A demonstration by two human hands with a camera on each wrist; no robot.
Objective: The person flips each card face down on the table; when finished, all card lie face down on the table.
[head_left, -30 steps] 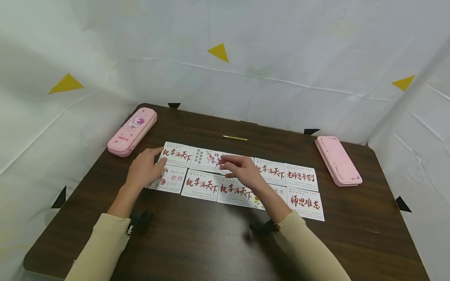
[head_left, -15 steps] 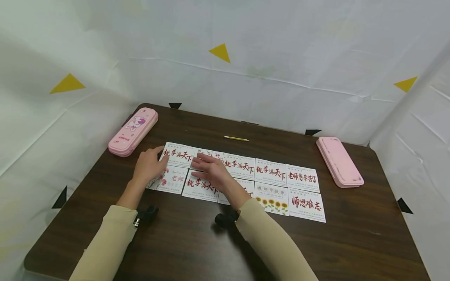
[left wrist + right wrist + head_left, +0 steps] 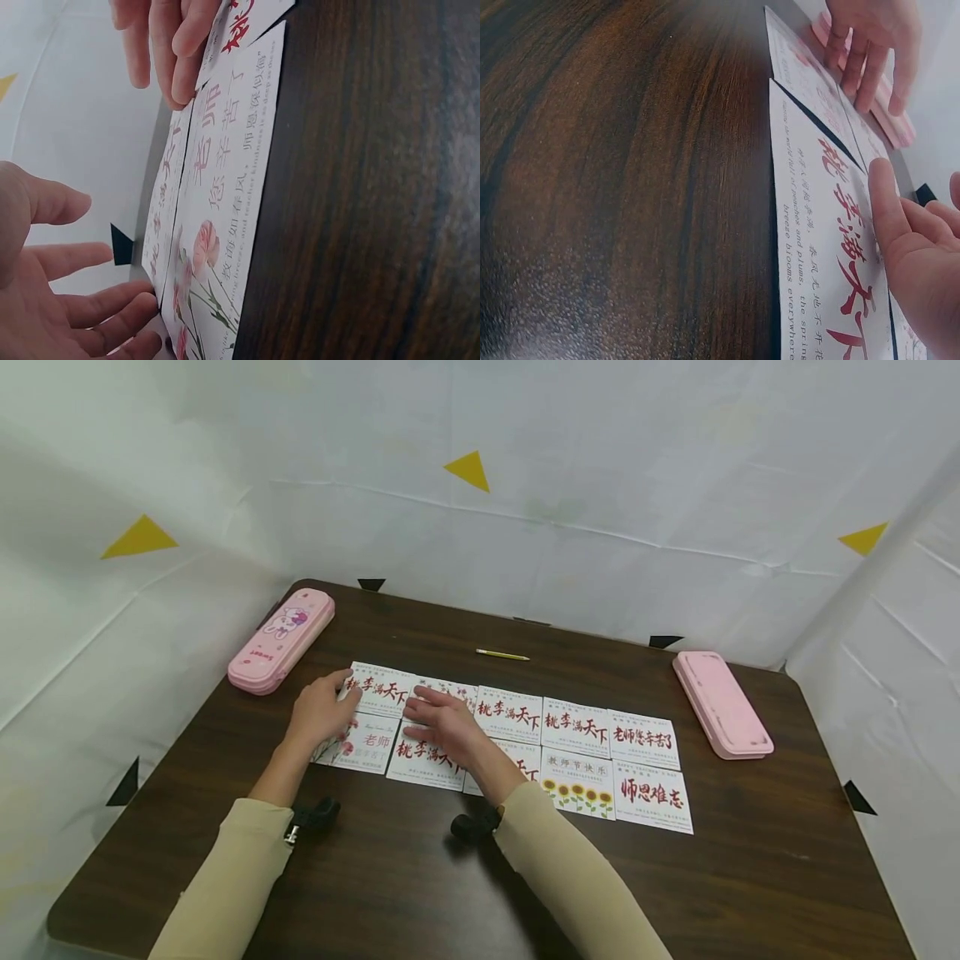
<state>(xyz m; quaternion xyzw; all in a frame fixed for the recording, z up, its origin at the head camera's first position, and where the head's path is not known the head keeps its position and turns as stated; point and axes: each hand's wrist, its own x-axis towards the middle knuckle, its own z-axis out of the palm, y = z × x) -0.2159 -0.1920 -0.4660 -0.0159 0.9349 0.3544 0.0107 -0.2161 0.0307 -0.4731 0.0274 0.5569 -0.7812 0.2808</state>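
Observation:
White printed cards lie flat on the dark table in two rows, edge to edge. My left hand is at the left end, over the edges of the upper left card and the card with pink flowers. Its fingers are spread and relaxed, with fingertips at the card edges in the left wrist view. My right hand rests over the second column, partly covering the upper plum-blossom card and the red-lettered card below it. Its fingers are extended and pinch nothing. Whether every fingertip touches is unclear.
A pink pencil case lies at the table's left edge, another pink case at the right. Behind the cards is a short yellow pencil. White sheeting surrounds the table's back and sides.
My right hand has swept left from the third column to the second, uncovering the sunflower card. My left hand has shifted only slightly. Over the last half second both hands are nearly still.

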